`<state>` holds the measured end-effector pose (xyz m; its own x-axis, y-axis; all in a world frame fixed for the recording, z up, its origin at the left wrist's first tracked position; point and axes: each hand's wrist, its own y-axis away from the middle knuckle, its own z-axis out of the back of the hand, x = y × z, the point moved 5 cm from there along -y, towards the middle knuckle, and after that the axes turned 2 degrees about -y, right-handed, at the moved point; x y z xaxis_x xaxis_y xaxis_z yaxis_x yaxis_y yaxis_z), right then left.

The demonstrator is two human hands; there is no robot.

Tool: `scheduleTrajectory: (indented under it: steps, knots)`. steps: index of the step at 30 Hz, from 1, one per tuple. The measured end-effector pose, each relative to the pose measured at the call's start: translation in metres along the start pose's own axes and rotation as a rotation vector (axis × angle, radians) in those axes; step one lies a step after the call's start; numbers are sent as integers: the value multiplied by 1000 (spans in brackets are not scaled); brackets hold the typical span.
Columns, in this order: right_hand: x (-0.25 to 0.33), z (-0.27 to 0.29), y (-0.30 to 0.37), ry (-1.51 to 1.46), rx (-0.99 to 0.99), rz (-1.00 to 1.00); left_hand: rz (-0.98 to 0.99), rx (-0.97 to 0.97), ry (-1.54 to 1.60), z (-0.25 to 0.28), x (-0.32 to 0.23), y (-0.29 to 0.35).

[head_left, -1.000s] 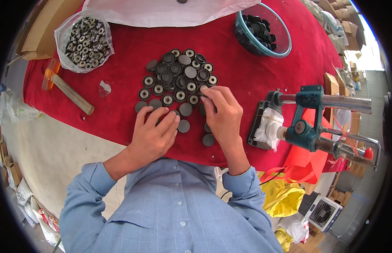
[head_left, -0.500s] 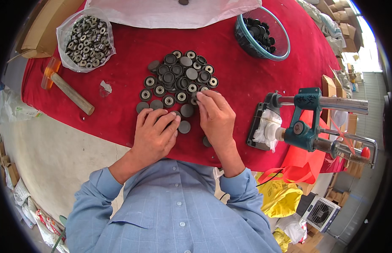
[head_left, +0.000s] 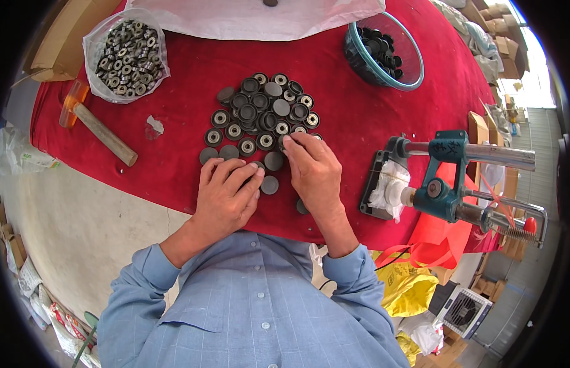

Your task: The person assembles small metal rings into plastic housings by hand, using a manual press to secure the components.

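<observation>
On the red cloth lies a heap of round black caps [head_left: 248,112], several with a silver bearing [head_left: 266,141] seated inside. My left hand [head_left: 226,193] is curled at the heap's near edge, its fingertips closed on a black cap that they mostly cover. Across from it, my right hand [head_left: 317,175] pinches at the heap's near right side; its fingertips are on a black cap, largely hidden under them. Between the two hands lie loose flat black discs [head_left: 269,184]. Another dark disc [head_left: 302,207] sits partly under my right wrist.
A bag of bearings [head_left: 129,61] stands at far left, beside a hammer [head_left: 106,135]. At far right is a teal basin [head_left: 413,76] of black caps. A green hand press [head_left: 441,184] occupies the right side. White sheeting [head_left: 266,21] covers the far edge.
My right fingertips have shifted slightly toward the left and stay at the heap's edge. My left hand is nearly still. The whole view has moved a little.
</observation>
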<state>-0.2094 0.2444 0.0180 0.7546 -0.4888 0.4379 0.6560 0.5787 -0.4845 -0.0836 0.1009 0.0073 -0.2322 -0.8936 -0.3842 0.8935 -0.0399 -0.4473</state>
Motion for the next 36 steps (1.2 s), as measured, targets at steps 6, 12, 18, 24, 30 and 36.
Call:
scheduleTrajectory:
  steps: [6,12,18,24,30,36]
  knots:
    - [5,0,8,14,116,28,6,-2,-8,0,0,1]
    - [14,-2,23,170,117,37,28,10,51,5,0,-6]
    - [22,-3,25,263,131,-2,78,-55,-20,13,19,-50]
    - [12,11,8,-21,81,-121,-27,28,-106,-10,36,-87]
    - [-2,13,-10,-142,5,-148,-134,82,-68,-13,48,-91]
    - [0,1,-31,-181,30,-168,300,-102,414,35,73,-72]
